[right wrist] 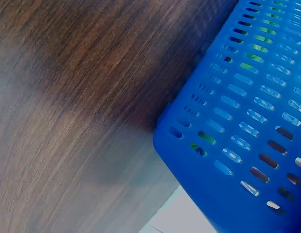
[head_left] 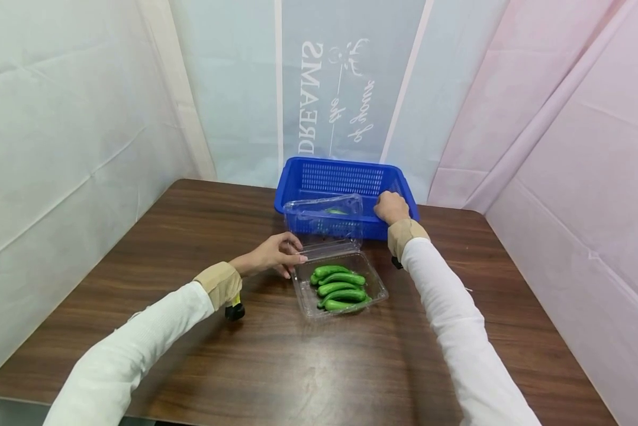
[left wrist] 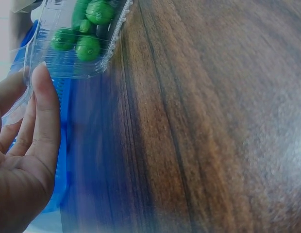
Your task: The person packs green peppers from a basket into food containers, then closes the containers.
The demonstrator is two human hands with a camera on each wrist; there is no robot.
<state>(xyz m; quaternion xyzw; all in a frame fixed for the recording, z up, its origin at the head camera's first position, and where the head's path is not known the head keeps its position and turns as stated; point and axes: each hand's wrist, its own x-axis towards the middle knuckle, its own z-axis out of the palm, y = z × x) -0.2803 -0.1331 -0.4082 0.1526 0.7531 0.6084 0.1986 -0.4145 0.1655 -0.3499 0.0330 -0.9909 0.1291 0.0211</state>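
One left hand [head_left: 275, 252] pinches one container [head_left: 374, 277] (five-plus cucumbers [head_left: 336, 288] inside).

The box [head_left: 380, 284] at the left fingers [head_left: 295, 259] is glossy plastic, the basket [head_left: 345, 175] by the right fingers [head_left: 384, 208] smooth plastic, the desk [head_left: 218, 378] beneath shiny wood.

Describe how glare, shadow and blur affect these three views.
Head: glare whitens the table near its front edge; highlights streak the clear container; a soft shadow lies beside the left sleeve. Left wrist: hazy glare blurs the table at right; a blue cast tints it beside the basket. Right wrist: a milky sheen softens the table at left, while the basket's slots look sharper.
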